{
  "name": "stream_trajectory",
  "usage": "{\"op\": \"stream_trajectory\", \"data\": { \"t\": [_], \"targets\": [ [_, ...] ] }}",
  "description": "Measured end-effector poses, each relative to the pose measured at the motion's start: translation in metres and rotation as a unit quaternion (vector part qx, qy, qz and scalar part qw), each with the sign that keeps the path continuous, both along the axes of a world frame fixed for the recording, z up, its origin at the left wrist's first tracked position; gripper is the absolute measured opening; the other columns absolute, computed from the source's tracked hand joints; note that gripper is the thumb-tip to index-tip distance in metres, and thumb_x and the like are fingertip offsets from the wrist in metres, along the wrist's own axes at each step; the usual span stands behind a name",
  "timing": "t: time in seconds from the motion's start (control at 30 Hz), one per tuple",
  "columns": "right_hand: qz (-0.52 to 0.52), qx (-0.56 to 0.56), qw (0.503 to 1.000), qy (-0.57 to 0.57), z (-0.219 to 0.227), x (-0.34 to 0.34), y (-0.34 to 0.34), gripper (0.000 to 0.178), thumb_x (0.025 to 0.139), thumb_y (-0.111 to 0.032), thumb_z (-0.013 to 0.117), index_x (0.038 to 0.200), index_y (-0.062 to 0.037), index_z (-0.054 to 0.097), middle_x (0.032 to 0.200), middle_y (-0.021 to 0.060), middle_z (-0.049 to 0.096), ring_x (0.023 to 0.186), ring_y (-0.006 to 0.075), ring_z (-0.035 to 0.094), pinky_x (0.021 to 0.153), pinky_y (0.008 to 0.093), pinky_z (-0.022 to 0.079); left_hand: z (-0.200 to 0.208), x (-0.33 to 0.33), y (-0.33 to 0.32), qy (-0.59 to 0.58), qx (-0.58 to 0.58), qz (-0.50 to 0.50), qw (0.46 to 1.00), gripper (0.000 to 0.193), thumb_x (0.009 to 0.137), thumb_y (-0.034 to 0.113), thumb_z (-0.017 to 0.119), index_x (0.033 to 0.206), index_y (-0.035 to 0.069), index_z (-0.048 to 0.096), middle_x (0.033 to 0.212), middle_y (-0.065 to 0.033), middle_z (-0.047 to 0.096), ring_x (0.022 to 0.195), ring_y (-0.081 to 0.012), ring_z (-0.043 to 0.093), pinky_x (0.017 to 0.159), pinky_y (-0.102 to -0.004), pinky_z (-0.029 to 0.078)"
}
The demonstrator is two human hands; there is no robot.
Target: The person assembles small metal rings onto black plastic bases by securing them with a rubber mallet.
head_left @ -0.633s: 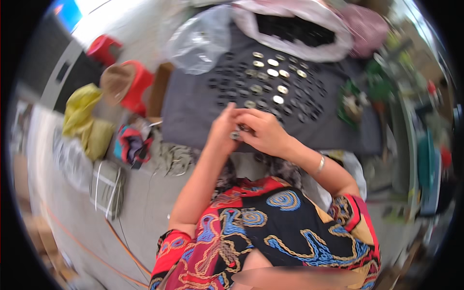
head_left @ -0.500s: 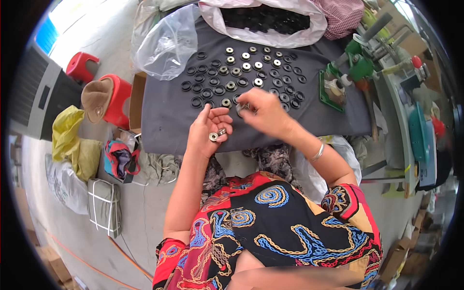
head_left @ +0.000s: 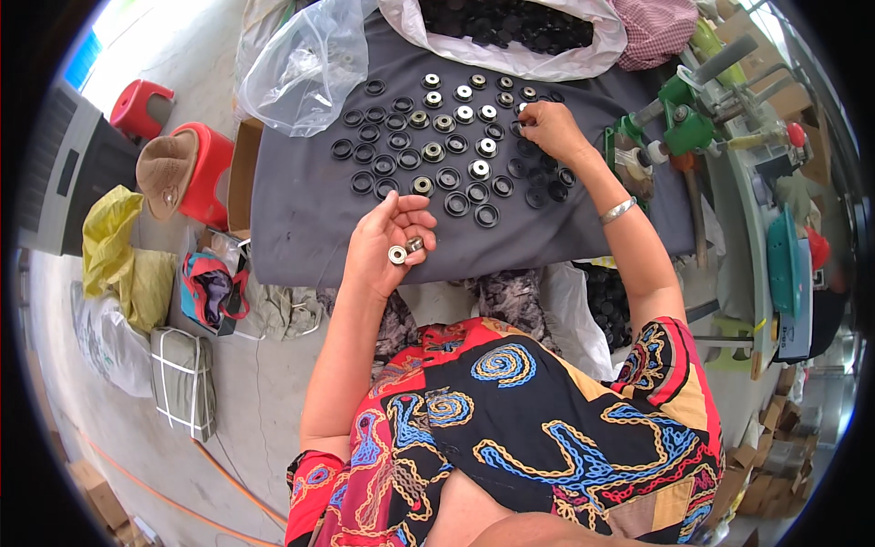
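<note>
Down at the near side, a bright shirt (head_left: 547, 428) with curly rope shapes covers the person's body. Just past it, the left hand (head_left: 387, 235) is turned palm up over the front edge of a dark cloth (head_left: 310, 219). Its fingers are bent in a loose curl, and they hold two little metal rings (head_left: 397, 254), one on the palm side and one tucked by the fingers. Beyond that hand, lots of round black rings (head_left: 487, 215) lie flat in bumpy rows on the cloth. Some of them have shiny metal middles (head_left: 421, 186).

Farther off, the right hand (head_left: 554, 132) reaches over the right end of the rows, with a silver bracelet (head_left: 618, 211) on its wrist. Its thumb and fingers come together at a small shiny piece (head_left: 522, 107); I cannot tell if they grip it or only touch it. To the right of this hand is a green metal tool (head_left: 679, 123). At the far side sit a clear plastic bag (head_left: 296, 68) and a white sack (head_left: 612, 41) full of black pieces (head_left: 506, 25).
</note>
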State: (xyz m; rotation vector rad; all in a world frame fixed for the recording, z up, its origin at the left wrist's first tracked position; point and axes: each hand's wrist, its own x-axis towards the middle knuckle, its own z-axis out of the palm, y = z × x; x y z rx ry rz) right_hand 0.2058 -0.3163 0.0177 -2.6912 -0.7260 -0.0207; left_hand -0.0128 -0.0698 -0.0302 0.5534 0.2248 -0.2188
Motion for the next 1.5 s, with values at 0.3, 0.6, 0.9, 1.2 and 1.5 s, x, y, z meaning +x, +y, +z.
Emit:
{"op": "stream_trajectory", "data": {
  "t": [0.3, 0.6, 0.9, 1.2, 1.5],
  "targets": [
    [-0.005, -0.029, 0.999, 0.033, -0.005, 0.023, 0.0, 0.024, 0.07, -0.01, 0.07, 0.092, -0.0011, 0.068, 0.087, 0.0172, 0.068, 0.085, 0.0316, 0.065, 0.075, 0.0372, 0.051, -0.003, 0.02, 0.003, -0.001, 0.01, -0.013, 1.0, 0.04, 0.099, 0.031, 0.039, 0.103, -0.004, 0.056, 0.082, -0.016, 0.062, 0.061, -0.0234, 0.061, 0.039, -0.0253, 0.036],
    [0.131, -0.052, 0.986, -0.085, -0.027, 0.053, -0.015, 0.015, 0.059, -0.009, 0.066, 0.064, -0.0022, 0.055, 0.064, 0.0161, 0.057, 0.062, 0.0327, 0.057, 0.055, 0.0431, 0.043, 0.008, 0.007, -0.002, 0.041, 0.046, -0.035, 0.998, 0.038, 0.095, 0.033, 0.046, 0.099, -0.002, 0.058, 0.077, -0.016, 0.062, 0.054, -0.0225, 0.061, 0.039, -0.028, 0.039],
    [0.227, 0.047, 0.959, -0.165, 0.05, -0.109, 0.055, 0.018, 0.066, -0.004, 0.07, 0.082, -0.0019, 0.061, 0.08, 0.0154, 0.058, 0.078, 0.0347, 0.059, 0.067, 0.0427, 0.047, -0.019, 0.01, -0.012, -0.002, 0.016, -0.018, 1.0, 0.043, 0.098, 0.044, 0.038, 0.095, 0.006, 0.058, 0.074, -0.0065, 0.062, 0.06, -0.0191, 0.062, 0.043, -0.0278, 0.043],
    [0.434, 0.04, 0.883, -0.176, 0.035, -0.208, 0.105, 0.034, 0.067, -0.01, 0.071, 0.099, -0.0019, 0.062, 0.092, 0.0128, 0.058, 0.084, 0.0311, 0.058, 0.07, 0.0409, 0.049, -0.005, 0.001, -0.015, -0.014, -0.036, 0.078, 0.996, 0.047, 0.097, 0.043, 0.039, 0.094, 0.001, 0.059, 0.086, -0.01, 0.065, 0.079, -0.019, 0.061, 0.075, -0.0329, 0.048],
    [0.444, -0.02, 0.889, -0.107, 0.049, -0.221, 0.1, 0.029, 0.067, -0.007, 0.07, 0.095, -0.0044, 0.063, 0.087, 0.012, 0.062, 0.082, 0.0312, 0.061, 0.07, 0.0403, 0.05, 0.006, -0.023, -0.028, 0.003, -0.025, 0.049, 0.998, 0.046, 0.095, 0.046, 0.044, 0.093, 0.003, 0.06, 0.085, -0.007, 0.064, 0.078, -0.0172, 0.06, 0.071, -0.0319, 0.048]
  ]
}}
